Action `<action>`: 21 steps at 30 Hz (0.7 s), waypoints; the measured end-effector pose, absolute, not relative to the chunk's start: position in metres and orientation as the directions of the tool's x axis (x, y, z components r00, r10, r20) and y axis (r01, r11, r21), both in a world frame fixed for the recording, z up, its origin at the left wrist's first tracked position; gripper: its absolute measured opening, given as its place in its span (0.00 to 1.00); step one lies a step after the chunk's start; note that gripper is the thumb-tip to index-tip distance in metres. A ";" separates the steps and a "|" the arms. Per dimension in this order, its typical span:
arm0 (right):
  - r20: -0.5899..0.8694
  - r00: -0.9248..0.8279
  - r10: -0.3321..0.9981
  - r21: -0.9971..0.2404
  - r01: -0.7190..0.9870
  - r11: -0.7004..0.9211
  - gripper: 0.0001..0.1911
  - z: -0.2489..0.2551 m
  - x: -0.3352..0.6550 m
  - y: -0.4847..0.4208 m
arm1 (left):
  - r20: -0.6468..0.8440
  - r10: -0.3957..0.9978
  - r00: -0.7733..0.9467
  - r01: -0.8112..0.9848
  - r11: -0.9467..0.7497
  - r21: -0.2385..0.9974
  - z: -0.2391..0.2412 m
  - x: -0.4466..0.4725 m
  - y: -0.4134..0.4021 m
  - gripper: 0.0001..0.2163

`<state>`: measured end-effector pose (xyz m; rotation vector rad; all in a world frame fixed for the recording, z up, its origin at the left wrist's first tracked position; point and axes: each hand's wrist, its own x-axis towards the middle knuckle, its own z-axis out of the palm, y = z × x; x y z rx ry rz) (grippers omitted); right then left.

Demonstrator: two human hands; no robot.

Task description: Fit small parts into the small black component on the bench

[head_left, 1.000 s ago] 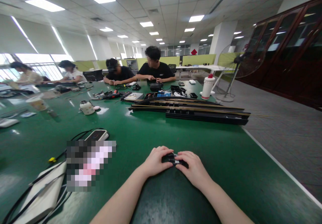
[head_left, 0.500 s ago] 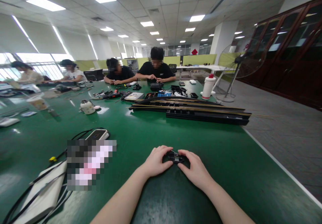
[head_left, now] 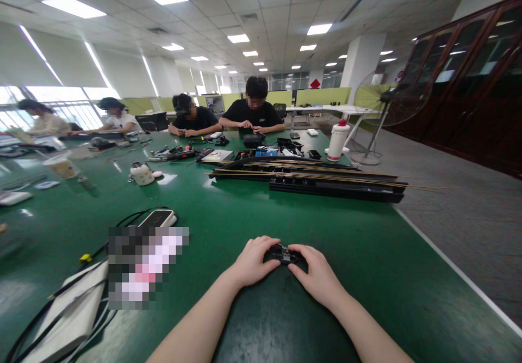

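A small black part (head_left: pixel 283 254) rests on the green table (head_left: pixel 359 254) close to my body. My left hand (head_left: pixel 255 259) curls round its left end and my right hand (head_left: pixel 314 268) curls round its right end. Both hands have bent fingers pinching the part, which shows only in the gap between them. What the part is I cannot make out.
Long black rails with thin yellow rods (head_left: pixel 322 180) lie across the table further out. A white bottle with a red cap (head_left: pixel 337 140) stands behind them. A black phone with cables (head_left: pixel 157 219) and a white pad (head_left: pixel 69 319) lie at my left. Several people sit at the far end.
My right hand has drawn back slightly to the right, uncovering more of the black part. My left hand has stayed where it was.
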<state>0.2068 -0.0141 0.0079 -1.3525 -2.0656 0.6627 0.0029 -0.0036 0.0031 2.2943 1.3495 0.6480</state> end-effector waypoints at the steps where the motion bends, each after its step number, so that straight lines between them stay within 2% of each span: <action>1: 0.194 -0.321 0.927 -0.675 0.643 0.363 0.17 0.008 0.207 -0.014 | 0.188 0.884 0.427 0.700 -0.455 0.550 0.003 0.003 -0.004 0.21; 21: 0.180 -0.332 0.926 -0.674 0.644 0.361 0.15 0.009 0.207 -0.014 | 0.179 0.885 0.430 0.703 -0.453 0.548 0.003 0.002 -0.003 0.21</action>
